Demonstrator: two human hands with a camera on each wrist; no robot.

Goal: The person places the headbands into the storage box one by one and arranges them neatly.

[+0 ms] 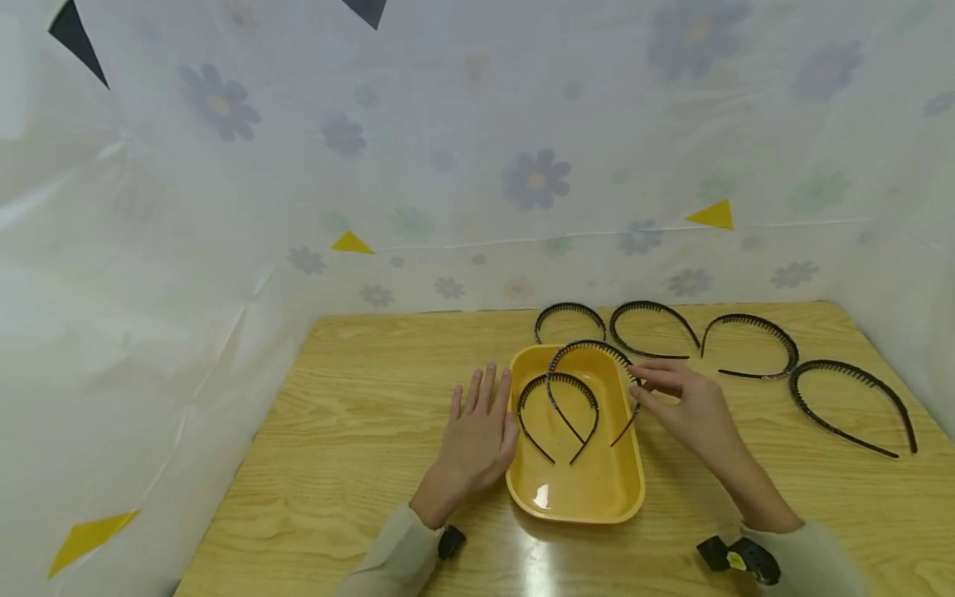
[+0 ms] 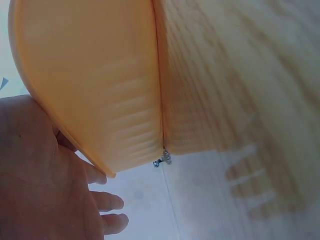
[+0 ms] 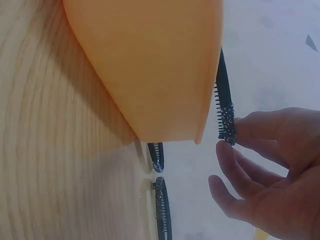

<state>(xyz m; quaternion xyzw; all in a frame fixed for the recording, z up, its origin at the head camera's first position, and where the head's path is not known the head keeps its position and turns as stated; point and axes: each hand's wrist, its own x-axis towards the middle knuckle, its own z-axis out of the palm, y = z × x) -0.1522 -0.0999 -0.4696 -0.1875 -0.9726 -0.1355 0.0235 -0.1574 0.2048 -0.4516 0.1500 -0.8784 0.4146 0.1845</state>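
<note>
My right hand [image 1: 690, 408] pinches the side of a black toothed headband [image 1: 587, 343] with thumb and fingers, holding it over the right part of a yellow plastic tub [image 1: 576, 516]. Glittery stones show on this headband [image 3: 228, 120] in the right wrist view. Inside the tub lies another black headband [image 1: 558, 377], partly overlapped by the held one. My left hand [image 1: 477, 439] rests against the tub's left rim, its fingers straight and pointing away from me. From the left wrist view, the hand [image 2: 50, 175] lies along the outside of the tub wall [image 2: 95, 75].
Behind the tub lie a headband [image 1: 570, 306] and a second headband [image 1: 647, 305]. Farther right are a third headband [image 1: 792, 352] and another headband [image 1: 888, 394] near the right edge of the wooden table [image 1: 336, 431]. A flowered plastic curtain [image 1: 448, 166] hangs behind the table.
</note>
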